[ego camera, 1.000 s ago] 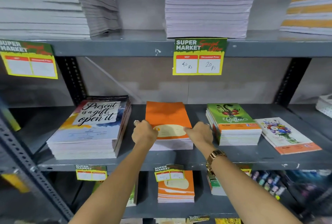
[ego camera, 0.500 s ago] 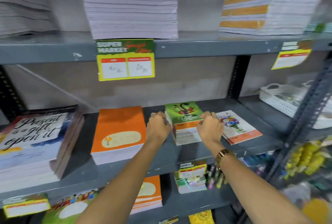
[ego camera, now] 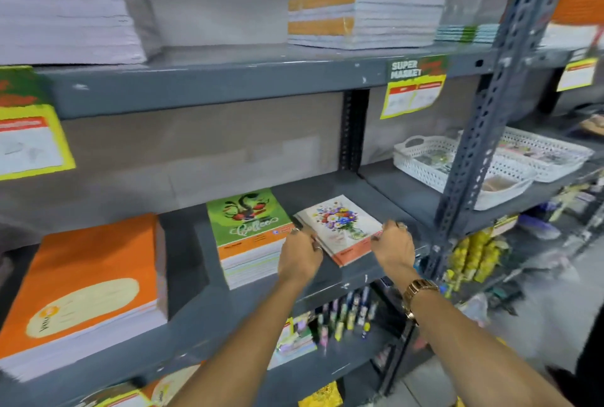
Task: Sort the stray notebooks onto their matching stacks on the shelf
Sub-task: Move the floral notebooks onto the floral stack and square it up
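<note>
We are cupping the floral notebook (ego camera: pixel 340 230), lying just right of the green stack (ego camera: pixel 250 236): left hand (ego camera: pixel 300 256) and right hand (ego camera: pixel 394 246) lightly grasping its edges; a loose grip risks it sliding off the shelf (ego camera: pixel 353 276).

Grey metal shelving (ego camera: pixel 209 86) with perforated uprights (ego camera: pixel 483 132) — plain grey wall (ego camera: pixel 196 151) behind, pale tiled floor (ego camera: pixel 536 334).

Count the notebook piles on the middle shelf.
3: orange stack at left, green stack in the middle, thin floral pile between both hands. More may lie beyond the frame's left edge.
</note>
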`<act>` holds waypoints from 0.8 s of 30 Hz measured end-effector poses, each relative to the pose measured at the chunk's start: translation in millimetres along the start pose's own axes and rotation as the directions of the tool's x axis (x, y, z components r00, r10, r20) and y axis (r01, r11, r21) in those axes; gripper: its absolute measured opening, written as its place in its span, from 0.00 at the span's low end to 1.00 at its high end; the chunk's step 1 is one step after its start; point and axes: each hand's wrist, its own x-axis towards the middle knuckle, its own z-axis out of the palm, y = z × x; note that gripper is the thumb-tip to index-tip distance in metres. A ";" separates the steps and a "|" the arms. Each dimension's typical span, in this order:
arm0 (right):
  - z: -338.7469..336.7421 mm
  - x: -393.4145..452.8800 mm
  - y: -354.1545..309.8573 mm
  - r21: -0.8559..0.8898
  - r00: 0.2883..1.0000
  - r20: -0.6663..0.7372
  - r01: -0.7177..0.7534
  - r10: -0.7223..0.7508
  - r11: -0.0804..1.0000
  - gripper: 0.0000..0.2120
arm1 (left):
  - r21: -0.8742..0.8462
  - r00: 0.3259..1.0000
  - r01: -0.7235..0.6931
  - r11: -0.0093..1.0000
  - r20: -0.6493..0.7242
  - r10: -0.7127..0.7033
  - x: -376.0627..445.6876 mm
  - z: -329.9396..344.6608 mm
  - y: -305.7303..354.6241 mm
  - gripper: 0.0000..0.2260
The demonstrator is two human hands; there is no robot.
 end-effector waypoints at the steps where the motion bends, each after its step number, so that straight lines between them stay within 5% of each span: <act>1: 0.2 3.3 3.9 0.003 1.000 0.020 -0.018 0.018 1.000 0.18 | 0.050 1.000 -0.019 0.999 0.021 0.018 0.0 5.6 -0.9 0.11; 14: 6.3 48.5 21.8 0.043 0.925 0.321 -0.228 0.202 0.973 0.36 | 0.426 0.940 -0.233 0.874 0.328 0.091 -10.7 59.9 -30.5 0.28; 19: 7.6 41.7 13.4 0.243 0.961 0.148 -0.265 0.234 0.933 0.24 | 0.487 0.918 -0.287 0.825 0.387 0.091 -14.9 60.5 -36.0 0.50; 24: -2.3 32.5 -2.9 0.507 0.954 0.005 -0.261 0.300 0.822 0.15 | 0.470 0.890 -0.324 0.821 0.446 0.096 -18.6 52.7 -37.2 0.47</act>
